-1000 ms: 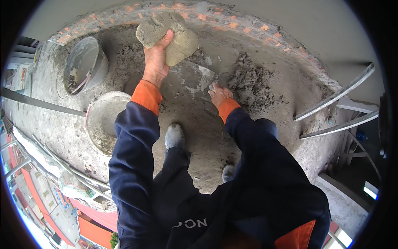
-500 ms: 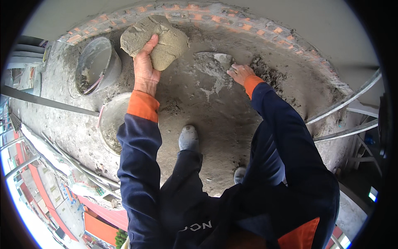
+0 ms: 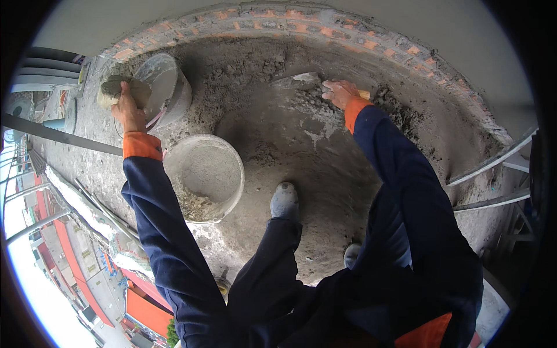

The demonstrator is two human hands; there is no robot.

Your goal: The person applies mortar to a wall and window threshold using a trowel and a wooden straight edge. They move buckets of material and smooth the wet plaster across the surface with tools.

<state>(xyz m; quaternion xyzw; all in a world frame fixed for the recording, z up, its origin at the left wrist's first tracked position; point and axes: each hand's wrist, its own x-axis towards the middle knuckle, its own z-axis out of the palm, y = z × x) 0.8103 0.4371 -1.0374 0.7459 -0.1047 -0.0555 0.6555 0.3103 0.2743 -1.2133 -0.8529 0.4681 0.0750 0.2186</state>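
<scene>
My left hand (image 3: 129,112) is wrapped round a beige, cement-smeared sponge (image 3: 108,94) beside the left rim of the far bucket (image 3: 184,100). That bucket is tilted and has greyish liquid inside. On the right, my right hand (image 3: 340,94) closes on a trowel (image 3: 301,79), with the end of its yellowish handle showing behind the fingers. The trowel's blade lies low over a patch of wet grey mortar (image 3: 316,119) on the ground. Nearer me stands a round bucket (image 3: 237,174) with grey mix in it, below my left forearm.
A low strip of exposed brick (image 3: 301,28) curves along the foot of the grey wall (image 3: 371,14). Metal bars (image 3: 64,139) cross at the left and more metal bars (image 3: 493,200) at the right. My grey boot (image 3: 285,202) stands on the rough ground beside the near bucket.
My left hand has carried the sponge left and down from near the brick strip to the far bucket. The near bucket is now uncovered. My right hand keeps the trowel near the mortar patch.
</scene>
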